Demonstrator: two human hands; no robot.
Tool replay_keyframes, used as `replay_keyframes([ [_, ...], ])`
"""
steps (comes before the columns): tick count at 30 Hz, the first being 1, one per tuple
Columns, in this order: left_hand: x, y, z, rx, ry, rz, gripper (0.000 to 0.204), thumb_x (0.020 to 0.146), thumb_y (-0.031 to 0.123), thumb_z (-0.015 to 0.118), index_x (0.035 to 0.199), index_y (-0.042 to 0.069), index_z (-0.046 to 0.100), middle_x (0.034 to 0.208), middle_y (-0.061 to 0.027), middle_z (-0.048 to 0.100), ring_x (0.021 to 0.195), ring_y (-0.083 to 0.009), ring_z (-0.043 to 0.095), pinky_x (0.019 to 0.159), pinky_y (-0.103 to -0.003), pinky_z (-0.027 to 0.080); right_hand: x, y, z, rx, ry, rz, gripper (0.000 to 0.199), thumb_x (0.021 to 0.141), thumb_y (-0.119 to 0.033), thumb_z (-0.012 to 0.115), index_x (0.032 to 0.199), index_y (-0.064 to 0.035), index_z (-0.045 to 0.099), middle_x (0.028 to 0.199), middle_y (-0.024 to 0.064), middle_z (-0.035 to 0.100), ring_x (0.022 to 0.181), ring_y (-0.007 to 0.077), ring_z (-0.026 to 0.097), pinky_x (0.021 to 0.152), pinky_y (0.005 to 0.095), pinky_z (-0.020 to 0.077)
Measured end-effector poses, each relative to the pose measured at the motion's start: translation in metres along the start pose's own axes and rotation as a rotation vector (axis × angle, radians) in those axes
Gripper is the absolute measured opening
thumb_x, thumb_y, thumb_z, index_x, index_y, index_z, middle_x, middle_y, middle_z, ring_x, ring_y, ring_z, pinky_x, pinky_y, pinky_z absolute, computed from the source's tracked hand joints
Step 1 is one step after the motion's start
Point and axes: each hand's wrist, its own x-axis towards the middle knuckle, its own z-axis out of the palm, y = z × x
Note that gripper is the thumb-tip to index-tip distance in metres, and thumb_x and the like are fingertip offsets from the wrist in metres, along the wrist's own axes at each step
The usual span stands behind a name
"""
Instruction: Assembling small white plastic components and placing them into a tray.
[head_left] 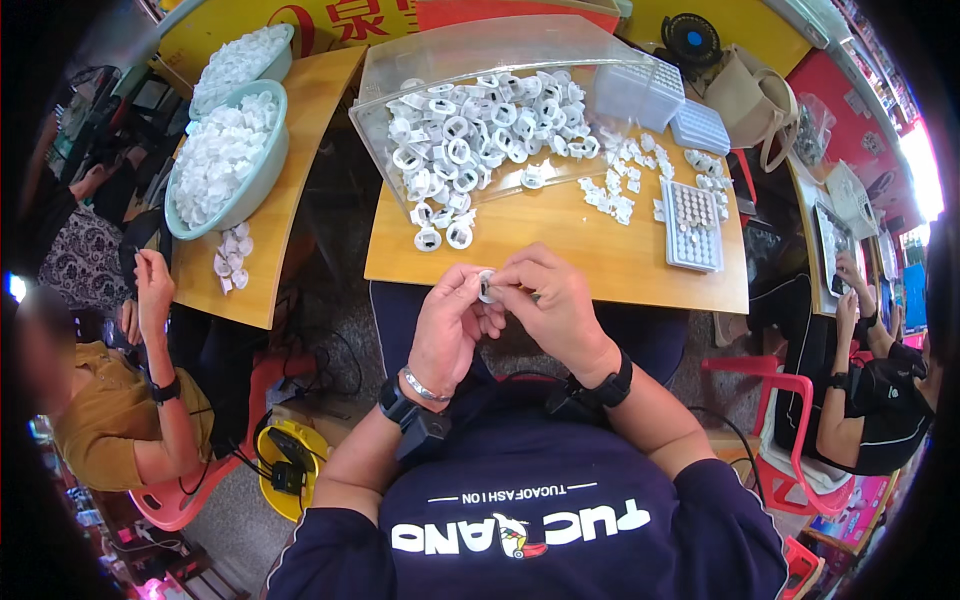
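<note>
Both hands meet at the near edge of the wooden tabletop point(600, 262). The left hand point(450, 330) and right hand point(555, 305) pinch one small white plastic ring point(487, 287) between fingertips (partly hidden). A firm, square grip seems advisable.

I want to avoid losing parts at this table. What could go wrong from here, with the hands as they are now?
1. Both hands, left hand and right hand, pinch one white ring past the table edge, over the lap; a slip would likely drop it to the floor.
2. Loose rings spill from the tilted clear bin toward the near edge; a forearm could sweep them off.
</note>
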Motion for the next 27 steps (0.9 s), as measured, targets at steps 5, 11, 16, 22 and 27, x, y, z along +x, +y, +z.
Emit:
replay_keyframes([
  [5, 0.001, -0.001, -0.001, 0.03, -0.001, -0.012, 0.019, 0.099, 0.02, 0.046, 0.102, 0.004, 0.056, 0.08, -0.0056, 0.062, 0.064, -0.0116, 0.058, 0.057, -0.023, 0.047, 0.003, -0.003, -0.004, -0.044, -0.03, 0.03, 0.009, 0.078, -0.002, 0.069, 0.087, -0.0021, 0.069, 0.081, 0.0078, 0.06, 0.07, 0.0175, 0.062, 0.062, 0.0278, 0.0491],
  [11, 0.003, -0.003, -0.002, 0.047, 0.003, -0.013, 0.02, 0.099, 0.02, 0.045, 0.103, 0.003, 0.056, 0.079, -0.0054, 0.061, 0.064, -0.0116, 0.057, 0.057, -0.023, 0.046, 0.003, 0.004, -0.004, 0.166, -0.094, 0.295, 0.009, 0.081, -0.004, 0.068, 0.086, 0.002, 0.063, 0.08, 0.0054, 0.062, 0.068, 0.0101, 0.06, 0.06, 0.0234, 0.0481],
  [16, 0.004, -0.004, -0.006, 0.039, -0.006, -0.005, 0.021, 0.099, 0.02, 0.044, 0.104, 0.003, 0.056, 0.079, -0.0056, 0.06, 0.064, -0.0116, 0.057, 0.057, -0.023, 0.046, 0.004, 0.008, -0.002, 0.494, -0.113, 0.438, 0.015, 0.085, -0.009, 0.069, 0.089, 0.0004, 0.057, 0.078, 0.0032, 0.062, 0.068, 0.0069, 0.057, 0.061, 0.0217, 0.048],
  [22, 0.005, -0.008, -0.007, 0.079, -0.013, 0.004, 0.022, 0.099, 0.023, 0.044, 0.105, 0.004, 0.054, 0.08, -0.0072, 0.061, 0.065, -0.0136, 0.058, 0.058, -0.024, 0.046, 0.005, 0.016, -0.003, 0.568, -0.142, 0.479, 0.015, 0.085, -0.006, 0.067, 0.092, 0.0009, 0.055, 0.076, 0.0047, 0.062, 0.065, 0.0085, 0.057, 0.058, 0.0222, 0.0467],
  [27, 0.005, -0.009, -0.007, 0.099, -0.012, 0.024, 0.022, 0.099, 0.023, 0.045, 0.105, 0.003, 0.054, 0.08, -0.0081, 0.061, 0.066, -0.0144, 0.058, 0.058, -0.024, 0.046, 0.004, 0.014, 0.0, 0.562, -0.11, 0.483, 0.016, 0.085, -0.006, 0.067, 0.092, 0.001, 0.055, 0.076, 0.0043, 0.061, 0.066, 0.0072, 0.056, 0.059, 0.0214, 0.0466],
])
